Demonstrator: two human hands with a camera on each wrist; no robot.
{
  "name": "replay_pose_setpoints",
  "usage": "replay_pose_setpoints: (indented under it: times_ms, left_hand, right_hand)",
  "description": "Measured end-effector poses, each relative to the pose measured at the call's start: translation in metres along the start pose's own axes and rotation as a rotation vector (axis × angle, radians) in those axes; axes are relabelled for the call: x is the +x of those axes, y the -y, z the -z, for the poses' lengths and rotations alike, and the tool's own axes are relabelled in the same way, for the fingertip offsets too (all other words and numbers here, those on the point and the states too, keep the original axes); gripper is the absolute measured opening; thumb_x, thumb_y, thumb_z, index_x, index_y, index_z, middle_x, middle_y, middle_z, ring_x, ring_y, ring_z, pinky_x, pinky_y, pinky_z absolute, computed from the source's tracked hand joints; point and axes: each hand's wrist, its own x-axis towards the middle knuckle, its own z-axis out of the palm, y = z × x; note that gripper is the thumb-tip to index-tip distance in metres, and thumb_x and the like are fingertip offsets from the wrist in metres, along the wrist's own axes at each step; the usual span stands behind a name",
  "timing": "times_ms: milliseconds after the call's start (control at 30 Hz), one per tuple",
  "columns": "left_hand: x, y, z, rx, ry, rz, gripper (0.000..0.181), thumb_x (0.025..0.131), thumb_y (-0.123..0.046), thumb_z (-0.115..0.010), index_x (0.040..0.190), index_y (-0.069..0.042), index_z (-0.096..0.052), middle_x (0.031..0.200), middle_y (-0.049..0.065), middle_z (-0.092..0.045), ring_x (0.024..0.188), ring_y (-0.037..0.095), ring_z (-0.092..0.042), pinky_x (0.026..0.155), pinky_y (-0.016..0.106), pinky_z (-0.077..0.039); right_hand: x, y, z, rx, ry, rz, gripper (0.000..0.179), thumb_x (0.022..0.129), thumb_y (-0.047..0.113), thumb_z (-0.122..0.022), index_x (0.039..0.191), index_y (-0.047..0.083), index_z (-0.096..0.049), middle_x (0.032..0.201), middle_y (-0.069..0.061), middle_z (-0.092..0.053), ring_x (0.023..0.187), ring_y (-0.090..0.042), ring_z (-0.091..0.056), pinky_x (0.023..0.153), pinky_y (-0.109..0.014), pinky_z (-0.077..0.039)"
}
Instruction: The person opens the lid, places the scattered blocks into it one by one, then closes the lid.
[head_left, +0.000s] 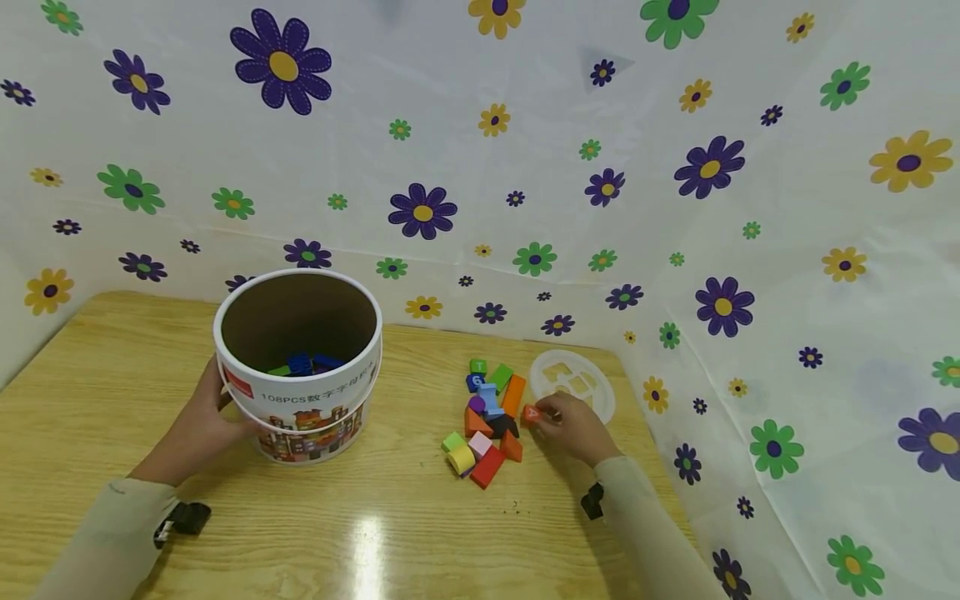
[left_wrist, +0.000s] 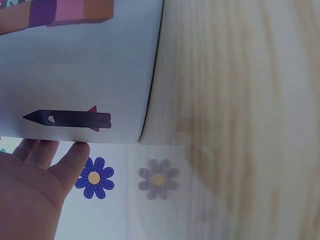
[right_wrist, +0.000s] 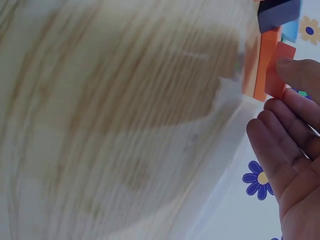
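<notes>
My left hand [head_left: 206, 421] holds a white bucket [head_left: 300, 387] at its left side; in the left wrist view its fingertips lie against the printed bucket wall [left_wrist: 75, 75]. Blue and green blocks [head_left: 300, 365] show inside the bucket. To the right, my right hand [head_left: 573, 425] pinches a red-orange block [head_left: 532, 414] marked with an A between thumb and fingers. In the right wrist view this block [right_wrist: 278, 70] is beside a long orange block [right_wrist: 265, 65]. A loose group of coloured blocks [head_left: 491, 402] lies just left of the right hand.
A white, round lid [head_left: 600, 387] with cut-out shapes lies behind the right hand. The wooden table [head_left: 315, 525] meets a flower-printed sheet [head_left: 465, 167] at the back and right. A yellow block [head_left: 461, 459] and a red block [head_left: 487, 467] sit at the group's near end.
</notes>
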Motion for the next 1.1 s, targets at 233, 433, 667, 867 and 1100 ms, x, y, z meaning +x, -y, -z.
replay_pose_setpoints:
  times_ms: [233, 433, 667, 867, 1100]
  left_hand:
    - [0.0, 0.003, 0.0, 0.009, -0.004, -0.005, 0.126, 0.083, -0.015, -0.089, 0.165, -0.04, 0.004, 0.171, 0.015, -0.008, 0.152, 0.054, -0.01, 0.105, 0.087, -0.021]
    - [0.0, 0.005, 0.0, 0.012, -0.008, -0.016, 0.126, 0.083, -0.014, -0.088, 0.165, -0.041, 0.004, 0.171, 0.015, -0.01, 0.152, 0.053, -0.011, 0.105, 0.087, -0.022]
    - [-0.001, 0.003, 0.0, 0.009, -0.004, -0.019, 0.124, 0.084, -0.015, -0.087, 0.165, -0.04, 0.004, 0.17, 0.017, -0.009, 0.152, 0.054, -0.01, 0.105, 0.086, -0.022]
    - [-0.002, 0.001, 0.0, -0.001, -0.002, -0.013, 0.123, 0.085, -0.015, -0.087, 0.165, -0.04, 0.003, 0.17, 0.018, -0.01, 0.151, 0.056, -0.009, 0.104, 0.087, -0.021]
    - [-0.002, 0.001, 0.001, 0.01, 0.002, 0.001, 0.123, 0.085, -0.017, -0.087, 0.165, -0.039, 0.004, 0.171, 0.018, -0.008, 0.152, 0.055, -0.008, 0.103, 0.087, -0.023]
  right_hand:
    - [0.004, 0.005, 0.001, 0.017, -0.066, 0.02, 0.022, 0.096, 0.025, -0.076, 0.113, 0.01, -0.076, 0.106, -0.002, -0.072, 0.094, -0.02, -0.07, 0.084, -0.039, -0.063]
    - [0.012, 0.018, 0.003, 0.024, -0.122, 0.002, 0.024, 0.096, 0.024, -0.076, 0.114, 0.009, -0.075, 0.106, -0.005, -0.071, 0.096, -0.022, -0.069, 0.085, -0.041, -0.064]
    - [0.026, 0.04, 0.001, 0.091, -0.149, 0.009, 0.023, 0.095, 0.018, -0.077, 0.116, 0.008, -0.074, 0.108, -0.006, -0.069, 0.1, -0.026, -0.068, 0.085, -0.04, -0.064]
    - [0.038, 0.058, -0.003, 0.068, -0.18, 0.024, 0.028, 0.095, 0.024, -0.077, 0.117, 0.008, -0.074, 0.109, -0.007, -0.07, 0.1, -0.029, -0.069, 0.087, -0.044, -0.063]
    - [0.049, 0.075, 0.001, 0.066, -0.226, 0.059, 0.028, 0.094, 0.022, -0.078, 0.119, 0.009, -0.073, 0.112, -0.01, -0.07, 0.101, -0.032, -0.068, 0.089, -0.046, -0.061]
